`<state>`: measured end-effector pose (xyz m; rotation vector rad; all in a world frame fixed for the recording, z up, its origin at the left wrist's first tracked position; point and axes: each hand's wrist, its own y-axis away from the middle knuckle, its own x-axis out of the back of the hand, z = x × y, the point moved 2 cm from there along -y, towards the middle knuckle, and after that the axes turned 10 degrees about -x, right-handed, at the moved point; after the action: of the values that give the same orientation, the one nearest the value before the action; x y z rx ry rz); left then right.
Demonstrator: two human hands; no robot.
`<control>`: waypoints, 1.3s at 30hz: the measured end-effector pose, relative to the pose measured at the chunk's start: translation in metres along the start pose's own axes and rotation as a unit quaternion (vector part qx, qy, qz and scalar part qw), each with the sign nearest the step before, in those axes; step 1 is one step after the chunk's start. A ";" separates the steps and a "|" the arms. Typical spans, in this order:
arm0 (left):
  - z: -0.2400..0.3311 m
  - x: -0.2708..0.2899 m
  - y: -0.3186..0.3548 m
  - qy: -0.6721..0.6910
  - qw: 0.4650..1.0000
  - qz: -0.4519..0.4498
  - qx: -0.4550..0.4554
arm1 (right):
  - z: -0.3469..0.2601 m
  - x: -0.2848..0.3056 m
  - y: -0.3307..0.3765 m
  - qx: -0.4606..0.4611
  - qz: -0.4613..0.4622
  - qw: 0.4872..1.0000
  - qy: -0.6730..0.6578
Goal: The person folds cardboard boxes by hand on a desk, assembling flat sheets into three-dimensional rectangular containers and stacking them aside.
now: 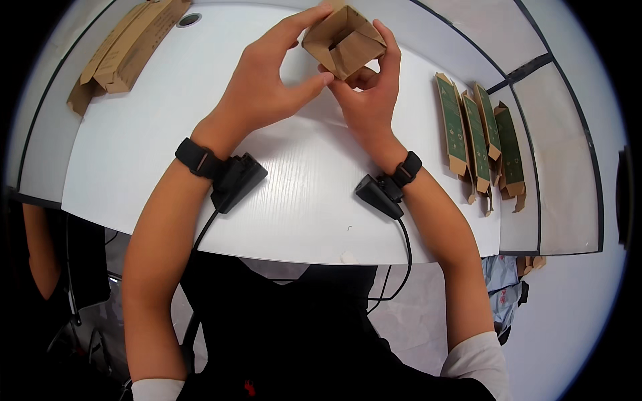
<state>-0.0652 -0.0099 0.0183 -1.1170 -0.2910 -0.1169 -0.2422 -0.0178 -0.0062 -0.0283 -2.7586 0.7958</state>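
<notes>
On white worktop (301, 220): left, long brown cardboard (137, 50); right, four green-and-brown cartons (475, 134). Above far side, pinched in fingers (390, 48) of left hand (264, 87) and right hand (370, 101): brown box (360, 53), apparently squared up, facing-end closure not yet done.

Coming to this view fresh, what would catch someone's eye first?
Probably the open brown cardboard box, held between the bare left hand and bare right hand at top centre. Next, four long green-and-brown cardboard cartons at the white tabletop's right side, then long brown cardboard packaging at upper left.
</notes>
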 end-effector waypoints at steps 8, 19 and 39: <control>-0.017 0.009 0.004 -0.088 0.993 0.078 -0.001 | 0.003 -0.003 -0.003 0.093 -0.043 0.994 0.022; -0.022 0.015 0.005 -0.221 0.974 -0.042 0.034 | 0.002 -0.006 -0.001 0.004 -0.026 1.000 -0.006; -0.031 0.011 0.011 -0.119 0.989 -0.067 0.055 | 0.007 -0.005 -0.003 0.001 -0.026 0.999 0.022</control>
<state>-0.0468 -0.0327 -0.0004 -1.0028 -0.5800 -0.0842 -0.2391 -0.0242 -0.0118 0.0249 -2.7055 0.7739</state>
